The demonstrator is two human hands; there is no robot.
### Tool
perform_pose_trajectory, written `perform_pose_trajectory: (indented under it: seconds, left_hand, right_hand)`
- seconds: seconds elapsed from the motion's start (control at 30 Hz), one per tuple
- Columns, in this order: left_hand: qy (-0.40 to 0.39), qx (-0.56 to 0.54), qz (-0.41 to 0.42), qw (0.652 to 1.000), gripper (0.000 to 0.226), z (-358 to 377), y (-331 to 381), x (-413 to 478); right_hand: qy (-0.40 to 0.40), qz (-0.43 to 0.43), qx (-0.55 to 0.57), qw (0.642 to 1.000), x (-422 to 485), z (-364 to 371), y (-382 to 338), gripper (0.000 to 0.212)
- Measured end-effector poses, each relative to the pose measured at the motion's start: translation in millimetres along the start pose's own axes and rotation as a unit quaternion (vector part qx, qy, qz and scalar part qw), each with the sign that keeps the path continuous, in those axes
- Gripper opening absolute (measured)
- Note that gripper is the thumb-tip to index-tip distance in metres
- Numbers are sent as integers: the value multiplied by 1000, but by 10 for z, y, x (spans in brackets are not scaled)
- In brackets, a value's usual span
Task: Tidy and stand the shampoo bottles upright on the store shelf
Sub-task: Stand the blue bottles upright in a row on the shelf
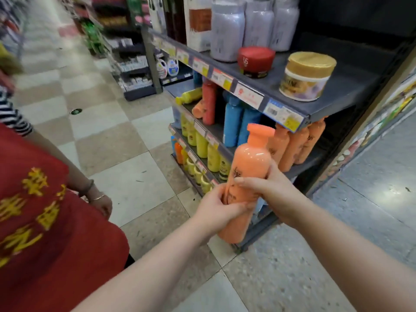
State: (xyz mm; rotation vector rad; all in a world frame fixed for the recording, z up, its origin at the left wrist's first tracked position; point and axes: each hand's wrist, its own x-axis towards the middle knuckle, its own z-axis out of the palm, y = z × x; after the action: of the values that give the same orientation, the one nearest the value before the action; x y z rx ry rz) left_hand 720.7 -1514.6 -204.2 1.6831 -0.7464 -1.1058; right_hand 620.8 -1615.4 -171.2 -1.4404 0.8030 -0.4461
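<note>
We hold the tall orange plastic shampoo bottle (247,167) in both hands, cap upward and slightly tilted. Our left hand (219,209) curls round its lower body and our right hand (270,188) wraps its middle just above. Beyond the grip, matching orange bottles (295,145) stand on the dark grey metal shelf (313,159).

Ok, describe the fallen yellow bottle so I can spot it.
On the shelf unit, take the tier below the jars. At its far end, left of the red bottle, the yellow bottle lies on its side, the only yellow one down.
</note>
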Motion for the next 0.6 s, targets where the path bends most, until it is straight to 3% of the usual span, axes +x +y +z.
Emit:
perform_pose_trajectory:
  seconds: [0.13, 0.27, 0.47, 0.6]
  left_hand:
    - [100, 3, 45, 994, 49, -422, 73, -271]
    - [149, 27, 81, 985, 33, -753, 123, -455]
    - [153, 26, 94, 983, 39, -930, 161, -487]
    - [122, 43, 111, 985, 45, -896, 237, -366]
  right_hand:
    - [-6, -15, -49, 999, -114, 545, -263, 106]
    - [66, -23, -63, 996, -218, 1029, -400, 94]
    - [107, -33, -65, 992, -214, 1284, -557, 70]
    - [133, -55, -84, 986, -124, 1197, -594, 65]
